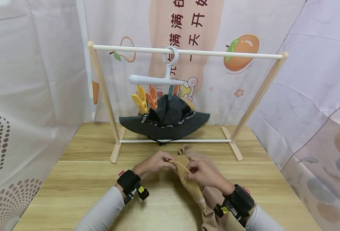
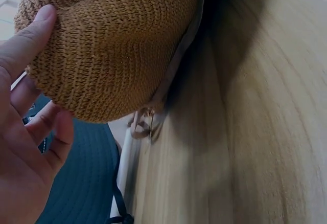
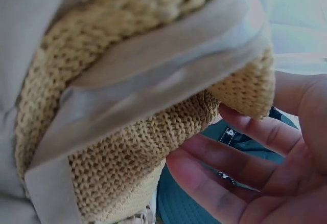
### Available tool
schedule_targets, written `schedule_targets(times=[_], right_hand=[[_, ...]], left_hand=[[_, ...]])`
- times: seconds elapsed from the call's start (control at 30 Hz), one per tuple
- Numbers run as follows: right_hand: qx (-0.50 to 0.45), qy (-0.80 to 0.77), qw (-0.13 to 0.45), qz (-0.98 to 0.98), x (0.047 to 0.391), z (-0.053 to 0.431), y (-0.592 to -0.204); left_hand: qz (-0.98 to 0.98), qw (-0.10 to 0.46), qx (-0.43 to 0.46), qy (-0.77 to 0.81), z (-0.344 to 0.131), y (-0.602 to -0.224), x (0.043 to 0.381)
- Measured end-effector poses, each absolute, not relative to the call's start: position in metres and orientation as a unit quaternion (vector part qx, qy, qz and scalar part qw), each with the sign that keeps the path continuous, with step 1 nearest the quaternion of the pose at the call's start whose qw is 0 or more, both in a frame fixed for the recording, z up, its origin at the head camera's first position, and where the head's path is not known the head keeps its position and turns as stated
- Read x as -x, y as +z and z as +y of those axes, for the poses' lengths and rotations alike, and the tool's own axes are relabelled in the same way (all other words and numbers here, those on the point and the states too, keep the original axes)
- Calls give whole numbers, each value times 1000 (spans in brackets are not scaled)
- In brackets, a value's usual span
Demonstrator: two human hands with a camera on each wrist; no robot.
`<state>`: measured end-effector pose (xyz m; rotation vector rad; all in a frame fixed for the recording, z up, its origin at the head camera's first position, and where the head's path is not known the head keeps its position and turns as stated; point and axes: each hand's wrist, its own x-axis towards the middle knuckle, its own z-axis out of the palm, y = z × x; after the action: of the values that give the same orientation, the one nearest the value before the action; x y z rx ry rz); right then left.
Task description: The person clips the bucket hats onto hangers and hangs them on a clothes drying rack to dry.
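Note:
A tan woven straw hat [image 1: 191,186] with beige cloth [image 1: 208,219] along it lies folded low over the table, between my hands. My left hand [image 1: 156,163] pinches its far-left edge, thumb on the weave and fingers beneath. On the other side my right hand [image 1: 202,173] grips the edge nearer the middle. The left wrist view shows the rounded weave of the straw hat [image 2: 122,50] close over the wood. In the right wrist view, a pale band [image 3: 168,88] runs along the inside of the weave, and the right fingertips [image 3: 186,170] are at its edge.
Behind my hands stands a wooden rack with a white top rod [image 1: 216,54]. From it hangs a pale hanger [image 1: 149,80] with yellow, orange and teal clips holding a dark brimmed hat [image 1: 164,128]. White rod [image 1: 193,140] joins the feet; fabric curtains surround the table [image 1: 100,179].

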<state>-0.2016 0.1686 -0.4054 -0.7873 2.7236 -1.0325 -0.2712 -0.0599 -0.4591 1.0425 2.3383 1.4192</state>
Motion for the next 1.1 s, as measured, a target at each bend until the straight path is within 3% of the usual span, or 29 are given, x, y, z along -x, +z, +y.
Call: schedule_targets(times=[0.47,0.8,1.1], right_hand=[[261,-384,59,884,204,172,-393],[263,-382,68,884,189,161,-348],[260,-375,65,888,192,162,-343]], left_hand=[[771,50,-346,532,-55,-445,270],[747,7,-355,561,-55,-410,251],[743,-18,-335,580,-53,-401,247]])
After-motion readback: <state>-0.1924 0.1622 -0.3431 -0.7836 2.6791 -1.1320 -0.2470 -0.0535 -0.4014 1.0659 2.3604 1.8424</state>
